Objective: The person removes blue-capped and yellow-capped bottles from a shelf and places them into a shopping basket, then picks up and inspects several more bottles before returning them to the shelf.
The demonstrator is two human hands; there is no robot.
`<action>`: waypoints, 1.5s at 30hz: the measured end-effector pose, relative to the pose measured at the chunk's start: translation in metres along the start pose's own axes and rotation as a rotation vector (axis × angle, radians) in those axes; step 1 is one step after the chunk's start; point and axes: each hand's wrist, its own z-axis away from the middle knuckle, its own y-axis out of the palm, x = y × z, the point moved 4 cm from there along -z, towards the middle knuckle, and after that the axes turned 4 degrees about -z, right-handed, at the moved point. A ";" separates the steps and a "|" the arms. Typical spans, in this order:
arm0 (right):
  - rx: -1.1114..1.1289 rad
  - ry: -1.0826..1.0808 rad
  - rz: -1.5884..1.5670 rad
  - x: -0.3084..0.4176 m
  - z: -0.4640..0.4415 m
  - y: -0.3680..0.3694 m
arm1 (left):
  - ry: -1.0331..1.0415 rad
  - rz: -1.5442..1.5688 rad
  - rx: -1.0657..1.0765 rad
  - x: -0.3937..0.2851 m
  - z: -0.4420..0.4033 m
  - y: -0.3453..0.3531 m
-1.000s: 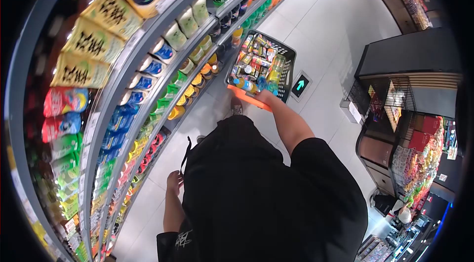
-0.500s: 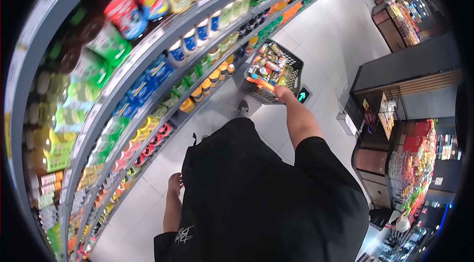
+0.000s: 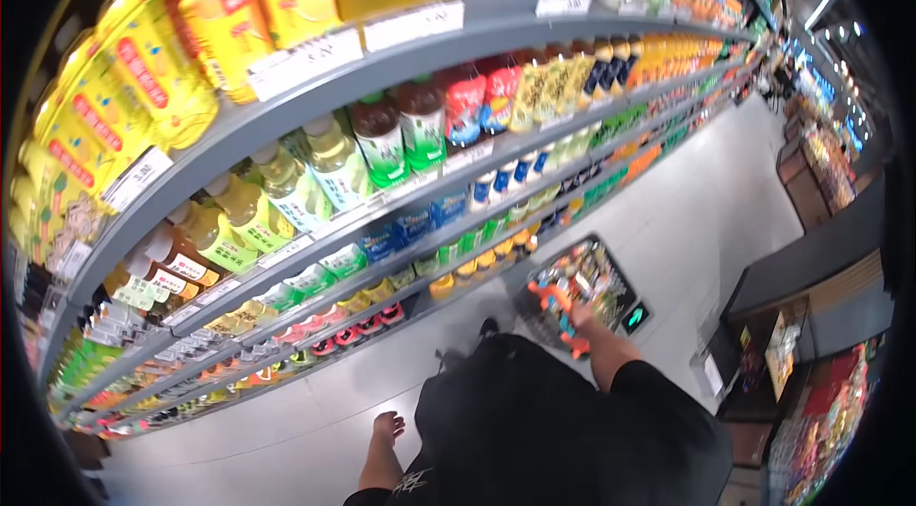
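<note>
Compared with half a second ago, one shelving unit [image 3: 506, 20] sweeps wider across the upper left, and my one basket [image 3: 620, 275] sits lower, right of centre, its jumbled contents too small to count. Two green-and-white-labelled bottles [image 3: 421, 129] stand left of centre. My right hand [image 3: 581, 316] is clamped on the basket's orange handle [image 3: 555, 296]; my left hand [image 3: 388, 426], lower centre, hangs empty, loosely curled. Price tags [image 3: 305, 64] blur past reading.

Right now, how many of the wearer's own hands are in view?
2: the right hand, gripping the orange handle of the dark basket, and the left hand, hanging loosely beside the body. Neither is fully hidden.
</note>
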 end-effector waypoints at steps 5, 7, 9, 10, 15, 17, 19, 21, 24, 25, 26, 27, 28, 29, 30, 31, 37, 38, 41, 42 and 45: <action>0.160 0.471 -0.801 0.038 0.030 0.008 | 0.031 0.016 0.000 -0.003 0.013 0.028; 0.388 0.457 -0.821 0.025 0.008 0.047 | 0.047 0.024 0.003 -0.001 0.011 0.025; 0.581 0.427 -0.831 0.030 -0.001 0.067 | 0.024 0.042 -0.003 0.002 0.012 0.023; 0.477 0.402 -0.887 0.036 0.010 0.053 | 0.007 0.032 -0.014 0.004 0.011 0.022; 0.625 0.343 -0.861 0.105 0.073 -0.031 | 0.067 -0.036 -0.020 -0.020 -0.005 0.015; 0.743 0.242 -0.475 0.124 0.064 -0.067 | 0.208 -0.099 -0.014 -0.061 -0.020 0.017; 0.671 -0.073 0.158 0.164 0.043 -0.128 | 0.514 -0.354 0.044 -0.133 0.000 0.029; 0.829 -0.385 -0.354 0.216 0.017 -0.185 | 0.796 -0.543 0.111 -0.239 0.105 0.060; -0.068 -0.991 -0.115 0.379 0.153 -0.359 | 1.200 -0.663 -0.004 -0.371 0.328 0.115; -0.201 -1.037 -0.223 0.413 0.195 -0.403 | 1.434 -0.619 -0.035 -0.402 0.398 0.128; -0.307 -1.155 -0.379 0.437 0.224 -0.437 | 1.413 -0.621 -0.124 -0.426 0.461 0.140; -0.413 -1.269 -0.539 0.456 0.248 -0.467 | 1.559 -0.583 -0.200 -0.448 0.496 0.147; -0.527 -1.351 -0.619 0.473 0.268 -0.493 | 1.735 -0.559 -0.284 -0.471 0.528 0.156; -0.650 -1.433 -0.703 0.487 0.283 -0.518 | 2.024 -0.433 -0.374 -0.491 0.559 0.165; -0.729 -1.471 -0.781 0.499 0.288 -0.540 | 1.979 -0.398 -0.437 -0.511 0.590 0.173; -0.806 -1.508 -0.862 0.510 0.291 -0.560 | 1.935 -0.341 -0.448 -0.525 0.620 0.178; -1.179 -1.189 -0.724 0.568 0.278 -0.651 | 2.078 -0.321 -1.109 -0.608 0.716 0.212; -1.220 -1.163 -0.714 0.579 0.270 -0.663 | 2.052 -0.377 -1.198 -0.621 0.724 0.214; -1.158 -1.085 -0.641 0.590 0.275 -0.675 | 2.035 -0.437 -1.299 -0.629 0.742 0.220; -1.112 -1.065 -0.611 0.593 0.279 -0.678 | 2.040 -0.485 -1.324 -0.638 0.742 0.219; -1.047 -1.123 -0.502 0.602 0.274 -0.683 | 1.885 -0.757 -1.243 -0.638 0.762 0.224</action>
